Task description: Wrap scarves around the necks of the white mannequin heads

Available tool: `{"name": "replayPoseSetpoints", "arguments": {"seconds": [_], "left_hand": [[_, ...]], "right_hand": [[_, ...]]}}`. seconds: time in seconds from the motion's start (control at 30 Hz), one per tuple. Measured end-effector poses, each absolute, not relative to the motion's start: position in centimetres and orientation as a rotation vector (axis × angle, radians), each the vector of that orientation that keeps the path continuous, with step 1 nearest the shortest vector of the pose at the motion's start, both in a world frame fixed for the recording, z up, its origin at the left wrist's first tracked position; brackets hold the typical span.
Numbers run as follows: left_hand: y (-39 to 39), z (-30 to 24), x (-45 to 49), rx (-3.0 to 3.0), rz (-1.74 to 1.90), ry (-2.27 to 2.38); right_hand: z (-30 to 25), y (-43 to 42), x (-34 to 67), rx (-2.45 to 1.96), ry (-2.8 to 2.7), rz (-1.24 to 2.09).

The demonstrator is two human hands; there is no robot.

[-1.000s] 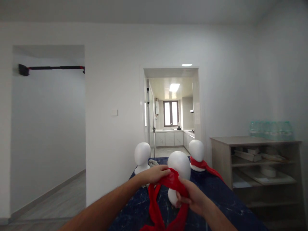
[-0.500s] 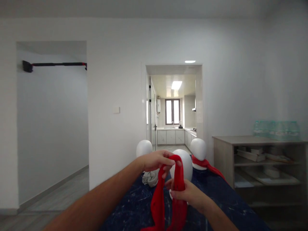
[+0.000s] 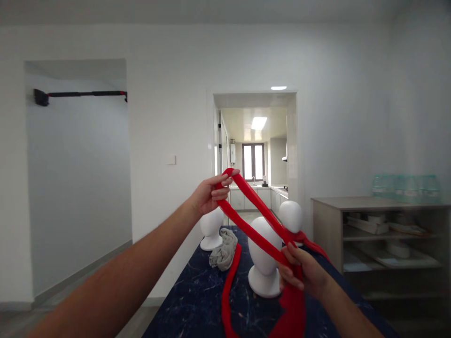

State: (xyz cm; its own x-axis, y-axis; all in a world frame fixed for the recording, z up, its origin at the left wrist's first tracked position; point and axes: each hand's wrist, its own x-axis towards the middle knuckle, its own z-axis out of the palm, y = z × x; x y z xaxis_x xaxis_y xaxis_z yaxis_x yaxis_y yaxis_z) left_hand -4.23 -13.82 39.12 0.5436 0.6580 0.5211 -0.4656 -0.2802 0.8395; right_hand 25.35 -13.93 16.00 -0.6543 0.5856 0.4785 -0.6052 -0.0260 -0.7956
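Note:
My left hand [image 3: 210, 193] is raised and pinches the top fold of a long red scarf [image 3: 252, 220]. My right hand [image 3: 303, 272] is lower and to the right, closed round the same scarf, which stretches taut between the two hands. The scarf's ends hang down onto the dark blue marbled table [image 3: 197, 310]. Just behind the stretched scarf stands a bare white mannequin head [image 3: 262, 263].
A second white mannequin head [image 3: 211, 229] stands at the far left of the table beside a crumpled grey cloth [image 3: 223, 251]. A third head [image 3: 291, 217] at the far right wears a red scarf. A wooden shelf unit [image 3: 373, 234] stands to the right. A doorway leads to a kitchen.
My left hand has risen and drawn the red scarf up and out, pulling it taut. My right hand has moved right and slightly down while it grips the scarf.

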Motion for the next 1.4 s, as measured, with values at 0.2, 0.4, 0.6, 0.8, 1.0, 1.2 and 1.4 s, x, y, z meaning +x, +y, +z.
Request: {"name": "replayPoseSetpoints", "arguments": {"seconds": [0.2, 0.4, 0.6, 0.8, 1.0, 1.2, 1.4], "left_hand": [[-14.4, 42.1, -6.9, 2.261, 0.941, 0.903], [-14.0, 43.1, -8.4, 2.823, 0.669, 1.493], [-15.0, 43.7, -7.8, 2.875, 0.76, 1.499], [-13.5, 41.6, -10.7, 2.749, 0.582, 1.789], [-11.0, 32.6, -14.0, 2.573, 0.255, 1.758], [-11.8, 25.6, -9.3, 2.381, 0.012, 1.429], [-17.4, 28.6, 3.5, 2.227, 0.424, 0.524]], "right_hand": [[19.9, -13.8, 31.8, -0.17, -1.58, 1.75], [21.0, -14.0, 34.8, -0.304, -1.655, 1.69], [19.8, -13.6, 34.3, -0.434, -1.661, 1.715], [19.7, -13.5, 36.8, -0.385, -1.643, 1.7], [22.7, -15.6, 39.9, -0.316, -1.601, 1.587], [25.6, -19.1, 36.2, -0.413, -1.732, 1.497], [26.8, -21.5, 27.7, -0.567, -1.963, 1.288]]}}
